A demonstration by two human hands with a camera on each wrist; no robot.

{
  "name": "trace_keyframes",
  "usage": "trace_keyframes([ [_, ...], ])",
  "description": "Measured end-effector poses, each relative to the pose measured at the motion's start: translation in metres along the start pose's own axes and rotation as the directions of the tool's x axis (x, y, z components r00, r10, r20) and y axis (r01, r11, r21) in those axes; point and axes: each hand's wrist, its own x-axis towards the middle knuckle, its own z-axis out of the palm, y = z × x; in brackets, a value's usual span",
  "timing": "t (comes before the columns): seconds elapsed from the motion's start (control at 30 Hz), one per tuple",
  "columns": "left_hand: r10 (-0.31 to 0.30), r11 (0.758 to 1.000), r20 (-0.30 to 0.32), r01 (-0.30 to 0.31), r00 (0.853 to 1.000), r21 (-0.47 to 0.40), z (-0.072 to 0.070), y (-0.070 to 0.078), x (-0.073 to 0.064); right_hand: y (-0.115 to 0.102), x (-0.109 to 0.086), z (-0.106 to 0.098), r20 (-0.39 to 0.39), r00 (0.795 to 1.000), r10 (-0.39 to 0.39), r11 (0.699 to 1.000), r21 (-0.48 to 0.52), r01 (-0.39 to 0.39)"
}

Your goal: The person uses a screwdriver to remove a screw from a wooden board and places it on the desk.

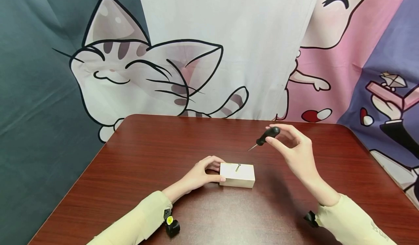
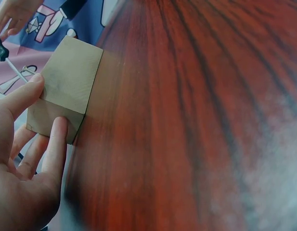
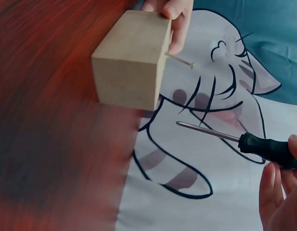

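A pale wooden block [image 1: 237,182] lies on the table. My left hand [image 1: 200,174] grips its left end, with the thumb on the near side and fingers round the end and back. Out of the block's top stands a screw [image 3: 181,60], head up and slightly tilted. Above and to the right of the block, my right hand [image 1: 297,152] pinches a screwdriver [image 1: 267,136] by its black handle between thumb and fingers. Its metal shaft [image 3: 206,130] slants down toward the block, the tip apart from the screw head.
The dark red-brown wooden table [image 1: 157,143] has its far edge close to a hanging cloth [image 1: 262,48] with cartoon figures. A small black wrist camera [image 1: 172,228] sits at the left cuff, and another dark device [image 1: 311,219] at the right one.
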Motion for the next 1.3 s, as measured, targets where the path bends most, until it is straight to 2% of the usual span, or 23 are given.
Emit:
trace_keyframes([
  [0.33,-0.010,1.000,0.005,0.010,1.000,0.019,-0.001,-0.001,-0.001,0.013,-0.013,-0.020,-0.035,0.996,0.086,0.995,-0.053,-0.088],
  [0.57,-0.022,1.000,0.009,0.022,1.000,0.007,-0.002,0.000,-0.002,0.010,-0.022,-0.027,-0.057,0.991,0.118,0.983,-0.132,-0.124],
  [0.77,-0.017,1.000,0.013,0.017,1.000,0.004,-0.002,0.000,-0.002,0.034,-0.028,-0.038,-0.054,0.986,0.158,0.965,-0.203,-0.166],
  [1.03,-0.024,1.000,0.017,0.024,1.000,-0.006,-0.001,0.000,-0.001,0.047,-0.035,-0.051,-0.030,0.985,0.172,0.938,-0.301,-0.173],
  [1.3,-0.021,1.000,0.015,0.021,1.000,0.002,-0.001,0.001,-0.001,0.052,-0.042,-0.057,-0.016,0.984,0.176,0.924,-0.342,-0.170],
])
